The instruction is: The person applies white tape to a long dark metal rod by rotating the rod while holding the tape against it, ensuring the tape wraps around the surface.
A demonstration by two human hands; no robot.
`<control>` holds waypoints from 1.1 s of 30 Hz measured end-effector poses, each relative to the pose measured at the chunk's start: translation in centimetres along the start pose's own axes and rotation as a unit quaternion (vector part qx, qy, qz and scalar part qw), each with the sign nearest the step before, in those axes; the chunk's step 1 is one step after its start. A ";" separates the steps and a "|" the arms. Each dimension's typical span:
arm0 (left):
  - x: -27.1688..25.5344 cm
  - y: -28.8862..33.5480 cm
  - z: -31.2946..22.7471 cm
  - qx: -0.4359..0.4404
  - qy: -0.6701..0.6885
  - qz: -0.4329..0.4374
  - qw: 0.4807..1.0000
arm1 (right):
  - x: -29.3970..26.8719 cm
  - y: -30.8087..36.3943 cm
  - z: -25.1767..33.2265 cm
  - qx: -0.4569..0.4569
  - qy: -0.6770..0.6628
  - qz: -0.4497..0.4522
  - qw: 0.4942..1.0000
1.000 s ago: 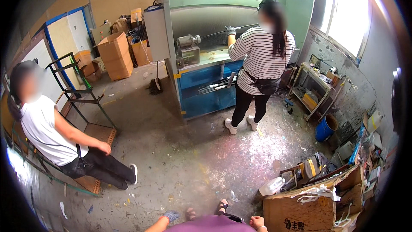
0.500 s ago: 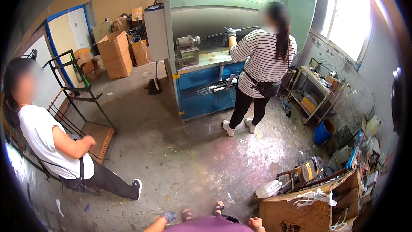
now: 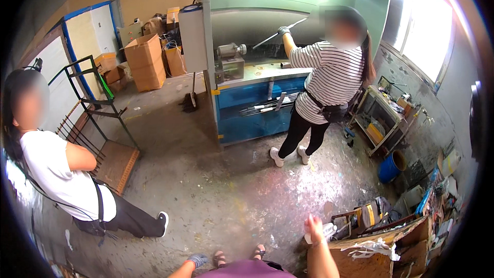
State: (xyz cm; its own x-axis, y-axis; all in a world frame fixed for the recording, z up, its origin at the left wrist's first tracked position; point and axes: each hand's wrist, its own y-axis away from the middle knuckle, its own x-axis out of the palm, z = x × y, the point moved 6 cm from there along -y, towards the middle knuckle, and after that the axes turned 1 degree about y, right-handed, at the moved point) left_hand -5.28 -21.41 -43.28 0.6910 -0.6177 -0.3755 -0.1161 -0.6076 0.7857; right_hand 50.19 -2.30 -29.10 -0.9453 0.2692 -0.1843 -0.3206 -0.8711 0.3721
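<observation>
My left hand [image 3: 197,260], in a grey knitted glove, hangs low at the bottom edge beside my purple top [image 3: 246,270]. Its fingers look loosely stretched, with nothing visible in them. Bare and raised, my right hand [image 3: 314,229] reaches forward with fingers extended, and I see nothing held in it. Behind it a white plastic jug [image 3: 327,230] is partly covered; the two overlap in view, without clear contact. At the blue-fronted workbench [image 3: 247,129], a co-worker in a striped shirt [image 3: 329,67] holds up a long thin rod [image 3: 278,34] with a gloved hand.
Another person in a white shirt [image 3: 62,175] stands at left by a metal-framed cart [image 3: 117,167]. A large torn cardboard box [image 3: 360,262] stands at lower right, with clutter behind it. A blue bin [image 3: 391,167] and a small shelf [image 3: 378,118] line the right wall.
My right hand has risen and stretched forward from beside my body. The striped-shirt co-worker has stepped back slightly and tilted the rod up. The white-shirted person's forearm has drawn in.
</observation>
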 end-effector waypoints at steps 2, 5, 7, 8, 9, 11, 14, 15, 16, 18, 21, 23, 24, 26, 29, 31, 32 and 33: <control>-0.9 1.3 -2.3 -0.007 -0.003 -0.022 1.000 | 4.1 -2.2 13.2 -0.015 -0.045 0.039 0.998; -1.1 0.3 -2.3 0.003 0.035 -0.066 0.997 | 8.1 -6.9 28.7 -0.104 -0.076 0.067 0.989; -0.5 0.4 -1.5 0.010 0.087 -0.090 0.992 | 11.8 -9.4 37.2 -0.169 -0.047 0.127 0.976; -0.4 0.4 -1.7 0.015 0.092 -0.099 0.991 | 12.2 -11.7 39.9 -0.170 -0.021 0.119 0.978; -0.5 0.8 -2.0 0.020 0.097 -0.109 0.989 | 12.7 -13.9 42.1 -0.172 0.004 0.112 0.979; -0.9 1.7 -2.9 0.012 0.098 -0.118 0.988 | 13.8 -15.5 46.6 -0.221 0.075 0.074 0.970; -0.2 4.1 -2.9 -0.029 0.113 -0.121 0.986 | 18.0 -17.8 48.0 -0.159 0.120 0.116 0.973; 0.2 4.8 -2.9 -0.040 0.122 -0.121 0.984 | 19.4 -18.0 48.0 -0.167 0.123 0.126 0.970; 0.2 4.9 -3.3 -0.043 0.118 -0.117 0.985 | 19.8 -21.0 46.6 -0.159 0.106 0.137 0.972; 0.4 5.6 -3.9 -0.054 0.123 -0.110 0.985 | 20.7 -23.7 43.9 -0.148 0.004 0.116 0.982; 0.4 6.1 -4.5 -0.057 0.138 -0.118 0.982 | 20.8 -23.5 41.5 -0.216 0.039 0.036 0.975; -1.0 6.1 -6.0 -0.043 0.154 -0.134 0.978 | 21.0 -22.4 39.4 -0.257 0.025 0.067 0.964; -3.2 5.5 -8.3 -0.026 0.167 -0.143 0.975 | 20.3 -20.9 37.9 -0.272 0.021 0.079 0.959; -9.2 7.3 -17.2 0.016 0.220 -0.164 0.961 | 20.5 -16.1 34.3 -0.325 0.025 0.118 0.938; -18.3 7.3 -30.0 0.206 0.377 -0.156 0.889 | 21.4 -4.1 29.5 -0.279 0.012 0.232 0.932; -23.3 8.9 -41.1 0.371 0.426 -0.081 0.821 | 19.8 3.6 27.0 -0.179 -0.005 0.301 0.937; -24.9 9.3 -44.6 0.441 0.616 0.056 0.650 | 20.2 6.5 25.6 -0.149 -0.038 0.351 0.924; -26.5 11.8 -48.6 0.456 0.626 0.086 0.627 | 20.5 8.9 24.0 -0.116 -0.069 0.395 0.909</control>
State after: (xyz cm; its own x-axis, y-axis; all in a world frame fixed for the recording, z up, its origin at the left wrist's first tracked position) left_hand 9.73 12.08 -0.14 0.5656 -0.1839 0.8039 -0.2310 -0.9711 -0.0597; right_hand 26.47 5.35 -7.75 -0.8792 -0.4421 0.1777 0.4668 -0.8741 0.1348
